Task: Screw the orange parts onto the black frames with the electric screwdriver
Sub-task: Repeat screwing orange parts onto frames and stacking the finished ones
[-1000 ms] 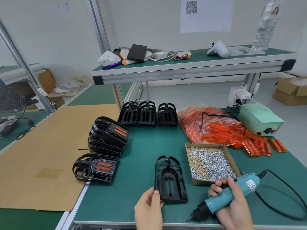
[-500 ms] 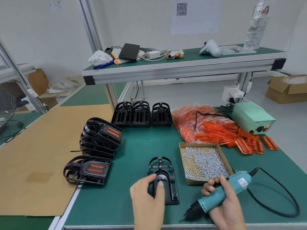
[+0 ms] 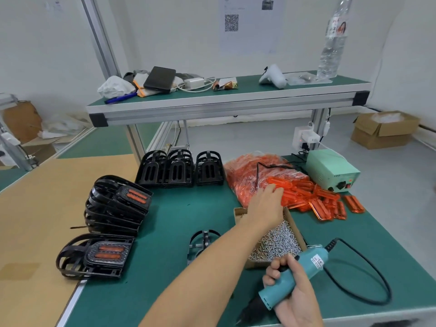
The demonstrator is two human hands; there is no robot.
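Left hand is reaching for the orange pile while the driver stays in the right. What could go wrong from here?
The left forearm crosses low over the open screw box, so pulling back could knock it and spill screws. The left hand may drag several overlapping orange parts at once. The driver cord loops nearby and might snag.

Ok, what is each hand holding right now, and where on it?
Right hand grips the electric screwdriver around its teal barrel. Left hand is at the orange parts; a grasp cannot be told.

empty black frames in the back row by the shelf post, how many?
3, side by side under the shelf: left, middle, right. More may be nested behind them; cannot tell. Separate from these, one bare frame lies partly under the left forearm.
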